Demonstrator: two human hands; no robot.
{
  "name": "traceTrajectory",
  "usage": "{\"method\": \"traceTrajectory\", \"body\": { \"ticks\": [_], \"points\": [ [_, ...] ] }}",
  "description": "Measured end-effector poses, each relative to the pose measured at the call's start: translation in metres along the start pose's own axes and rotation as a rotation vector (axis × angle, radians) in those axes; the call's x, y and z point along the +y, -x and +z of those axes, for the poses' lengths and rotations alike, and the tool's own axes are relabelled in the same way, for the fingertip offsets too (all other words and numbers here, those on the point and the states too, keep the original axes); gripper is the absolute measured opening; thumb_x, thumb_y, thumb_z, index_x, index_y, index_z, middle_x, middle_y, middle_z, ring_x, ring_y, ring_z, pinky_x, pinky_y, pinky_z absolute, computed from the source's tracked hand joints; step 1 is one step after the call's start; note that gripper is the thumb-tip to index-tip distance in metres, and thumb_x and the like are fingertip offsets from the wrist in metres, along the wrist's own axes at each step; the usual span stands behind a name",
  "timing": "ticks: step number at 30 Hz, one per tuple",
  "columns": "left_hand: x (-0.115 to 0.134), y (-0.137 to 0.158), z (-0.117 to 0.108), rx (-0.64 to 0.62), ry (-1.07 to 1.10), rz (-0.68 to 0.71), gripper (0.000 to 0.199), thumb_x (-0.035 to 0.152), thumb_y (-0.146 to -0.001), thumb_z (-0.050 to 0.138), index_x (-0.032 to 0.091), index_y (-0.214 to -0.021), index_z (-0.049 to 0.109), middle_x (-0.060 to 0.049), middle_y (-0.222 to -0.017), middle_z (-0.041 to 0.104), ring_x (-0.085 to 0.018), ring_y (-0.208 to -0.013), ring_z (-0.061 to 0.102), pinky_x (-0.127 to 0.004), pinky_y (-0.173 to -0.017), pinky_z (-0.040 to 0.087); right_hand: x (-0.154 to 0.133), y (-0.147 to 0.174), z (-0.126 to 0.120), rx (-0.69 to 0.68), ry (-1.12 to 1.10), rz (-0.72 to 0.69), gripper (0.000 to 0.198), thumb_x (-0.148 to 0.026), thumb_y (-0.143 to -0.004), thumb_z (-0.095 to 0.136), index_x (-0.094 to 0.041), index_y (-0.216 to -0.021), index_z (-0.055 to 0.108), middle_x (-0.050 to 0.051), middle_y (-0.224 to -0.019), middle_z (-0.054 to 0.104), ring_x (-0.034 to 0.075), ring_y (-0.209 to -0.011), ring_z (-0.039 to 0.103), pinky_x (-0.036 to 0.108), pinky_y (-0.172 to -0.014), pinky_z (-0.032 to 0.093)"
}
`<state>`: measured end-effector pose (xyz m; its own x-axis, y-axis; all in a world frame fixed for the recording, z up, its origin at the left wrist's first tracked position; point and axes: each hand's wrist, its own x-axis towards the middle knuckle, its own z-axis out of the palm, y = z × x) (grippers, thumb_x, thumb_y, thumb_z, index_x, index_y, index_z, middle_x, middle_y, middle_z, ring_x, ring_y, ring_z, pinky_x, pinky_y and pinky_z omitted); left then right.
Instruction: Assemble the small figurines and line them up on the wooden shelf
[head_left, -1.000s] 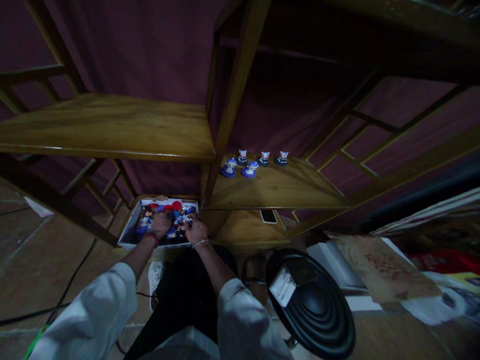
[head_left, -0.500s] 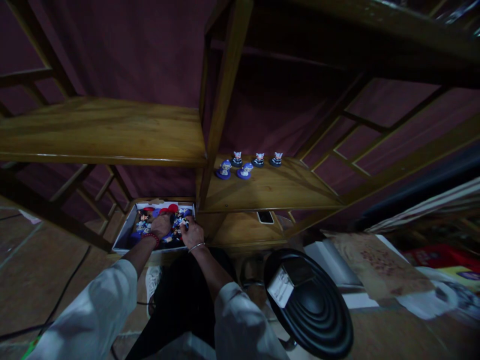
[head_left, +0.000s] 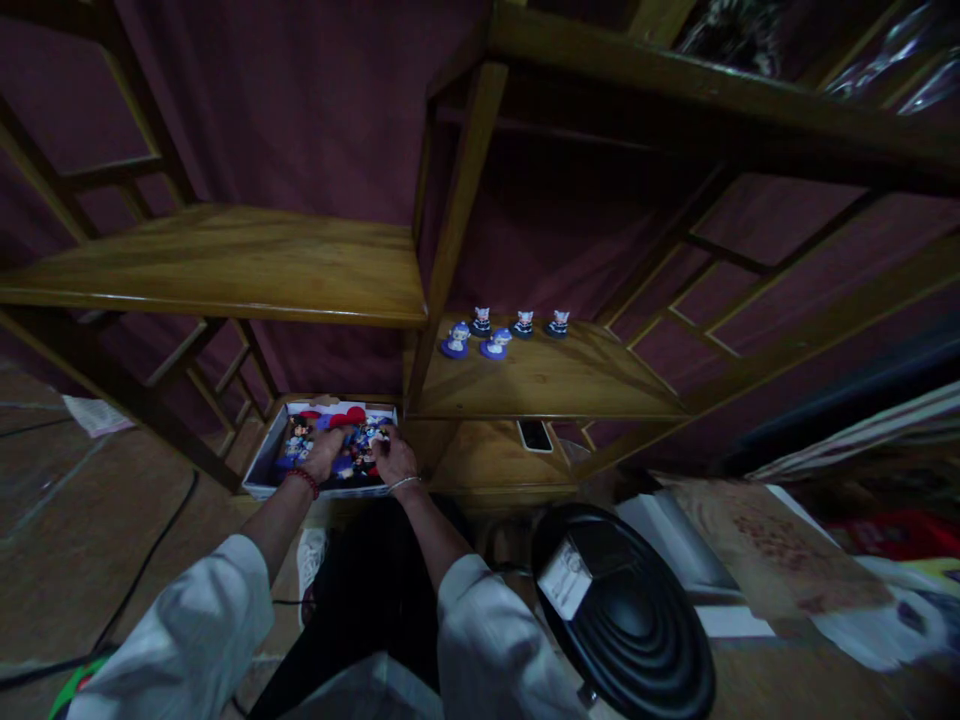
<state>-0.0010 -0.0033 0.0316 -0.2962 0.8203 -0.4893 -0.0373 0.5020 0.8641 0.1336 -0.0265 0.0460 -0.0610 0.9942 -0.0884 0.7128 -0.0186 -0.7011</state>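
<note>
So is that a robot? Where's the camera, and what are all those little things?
No robot here! Those are a person's own two bare hands. The person wears a camera on their head, looking forward and down, so you see nearly what they would see.

The left hand, with red beads at its wrist, and the right hand are both in a white-edged box of colorful little figures. It's too dark and small to tell whether either hand is gripping one.

On the wooden shelf to the right stand five more: two purple figures in front and three dark-based figures behind.
</note>
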Motion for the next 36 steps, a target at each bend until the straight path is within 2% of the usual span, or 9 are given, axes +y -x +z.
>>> {"method": "traceTrajectory", "body": {
  "ticks": [2,4,11,17,22,26,29,32,36],
  "points": [
    [0.0,0.009,0.002,-0.076,0.278,-0.074,0.006,0.017,-0.068,0.054,0.013,-0.073,0.055,-0.002,-0.06,0.058,-0.011,-0.049,0.054,-0.022,-0.049,0.043,0.0,0.002,-0.001,0.025,-0.055,-0.009,0.03,-0.028,-0.082,0.044,-0.025,-0.111,0.054,0.0,-0.08,0.067,0.014,-0.077,0.061,0.022,-0.072,0.043],
    [0.001,0.019,0.003,-0.146,0.395,-0.104,0.004,0.015,-0.07,0.051,0.013,-0.072,0.054,-0.001,-0.056,0.056,-0.011,-0.048,0.055,-0.02,-0.048,0.042,-0.001,0.004,-0.002,0.062,-0.11,-0.015,0.03,-0.029,-0.081,0.046,-0.027,-0.109,0.056,-0.001,-0.078,0.067,0.014,-0.074,0.061,0.021,-0.07,0.044],
    [0.006,0.051,0.002,-0.154,0.564,-0.111,0.009,0.011,-0.073,0.046,0.013,-0.071,0.054,-0.001,-0.054,0.057,-0.011,-0.049,0.057,-0.017,-0.044,0.039,-0.001,0.01,-0.002,0.17,-0.366,-0.036,0.028,-0.028,-0.075,0.051,-0.027,-0.102,0.061,-0.002,-0.084,0.067,0.013,-0.076,0.061,0.022,-0.071,0.046],
    [0.004,0.075,0.004,-0.237,0.762,-0.067,0.018,0.006,-0.075,0.042,0.014,-0.082,0.056,-0.001,-0.058,0.059,-0.01,-0.053,0.058,-0.02,-0.054,0.046,-0.007,0.019,-0.002,0.204,-0.529,-0.041,0.028,-0.03,-0.072,0.054,-0.025,-0.098,0.062,-0.002,-0.086,0.067,0.014,-0.077,0.062,0.024,-0.072,0.047],
    [0.005,0.094,0.004,-0.238,0.821,-0.041,0.02,0.005,-0.076,0.042,0.013,-0.086,0.057,-0.002,-0.062,0.061,-0.009,-0.054,0.058,-0.02,-0.055,0.047,-0.009,0.031,-0.005,0.181,-0.668,-0.089,0.028,-0.031,-0.07,0.055,-0.025,-0.097,0.061,-0.003,-0.084,0.067,0.014,-0.072,0.062,0.024,-0.068,0.049],
    [0.006,0.111,0.004,-0.256,0.82,0.02,0.023,0.004,-0.076,0.043,0.012,-0.09,0.059,-0.003,-0.069,0.064,-0.01,-0.059,0.059,-0.021,-0.059,0.049,-0.01,0.044,-0.012,0.209,-0.762,-0.097,0.029,-0.032,-0.069,0.056,-0.023,-0.096,0.061,-0.002,-0.086,0.067,0.014,-0.075,0.062,0.025,-0.072,0.048],
    [0.004,0.122,0.005,-0.275,0.801,0.062,0.026,0.005,-0.074,0.045,0.012,-0.093,0.061,-0.005,-0.075,0.066,-0.01,-0.064,0.061,-0.022,-0.063,0.05,-0.012,0.055,-0.022,0.219,-0.799,-0.062,0.029,-0.032,-0.067,0.058,-0.021,-0.094,0.061,-0.001,-0.084,0.067,0.014,-0.073,0.062,0.026,-0.071,0.049],
    [0.004,0.133,0.006,-0.307,0.782,0.09,0.026,0.006,-0.073,0.049,0.013,-0.095,0.062,-0.004,-0.073,0.065,-0.01,-0.064,0.06,-0.023,-0.067,0.05,-0.014,0.065,-0.034,0.21,-0.873,-0.025,0.031,-0.031,-0.065,0.06,-0.021,-0.094,0.062,-0.001,-0.081,0.067,0.015,-0.072,0.061,0.026,-0.069,0.049],
    [0.008,0.148,0.008,-0.36,0.748,0.127,0.03,0.007,-0.071,0.054,0.014,-0.1,0.061,-0.005,-0.078,0.066,-0.011,-0.068,0.061,-0.024,-0.07,0.05,-0.016,0.076,-0.051,0.172,-0.982,-0.028,0.032,-0.03,-0.062,0.064,-0.02,-0.092,0.064,-0.001,-0.084,0.067,0.015,-0.075,0.061,0.026,-0.07,0.049]
  ]
}}
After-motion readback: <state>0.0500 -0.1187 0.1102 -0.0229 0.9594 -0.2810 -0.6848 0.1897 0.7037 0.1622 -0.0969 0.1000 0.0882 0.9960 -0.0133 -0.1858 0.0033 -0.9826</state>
